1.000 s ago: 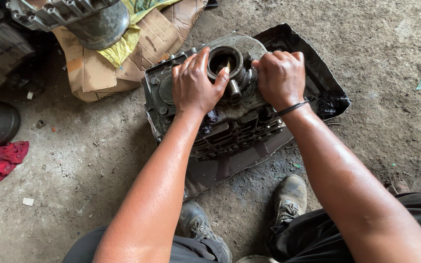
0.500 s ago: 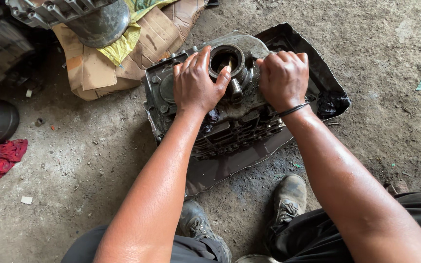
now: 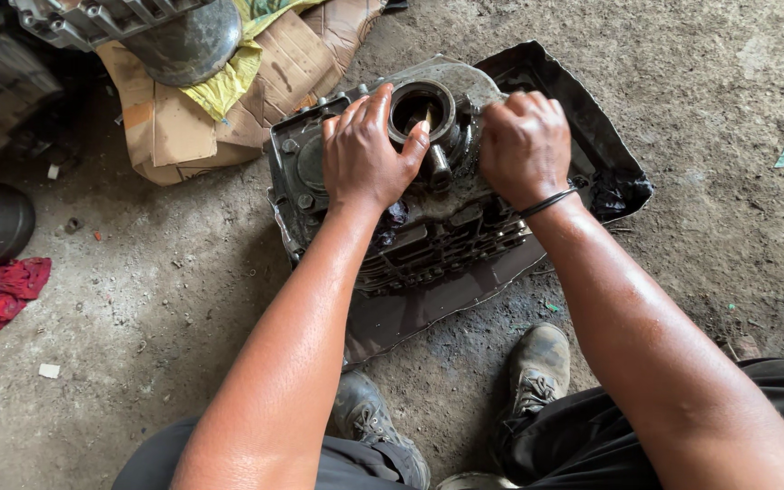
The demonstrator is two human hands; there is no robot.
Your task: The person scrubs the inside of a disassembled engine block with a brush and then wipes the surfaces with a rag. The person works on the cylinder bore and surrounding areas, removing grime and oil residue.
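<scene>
I see a greasy, dark-grey metal engine block [image 3: 419, 227] lying on a black, oil-slicked sheet [image 3: 592, 136] with turned-up edges, spread on the rough concrete floor [image 3: 138, 299]. The block is boxy and ribbed, with cooling fins along its near side and a round bore [image 3: 421, 107] with a thick, smooth rim opening on top; inside the bore I can make out a pale metal part, too shadowed to tell more. My left hand [image 3: 365, 154] lies flat and spread over the top of the block just beside the bore, fingers splayed and the thumb touching the rim, pressing rather than gripping anything. My right hand [image 3: 524, 145] is clenched into a fist on the other side of the bore, touching the block's top; I cannot tell whether it holds something inside the fist. A thin black band [image 3: 548, 201] circles that wrist. Beyond the block, flattened brown cardboard [image 3: 174, 127] and a crumpled yellow bag [image 3: 224, 77] lie under a dull rounded metal housing [image 3: 183, 41]. Well away from the block lies a bunched red rag [image 3: 2, 290]. Near the block's front edge sit two scuffed, dusty shoes [image 3: 537, 367].
</scene>
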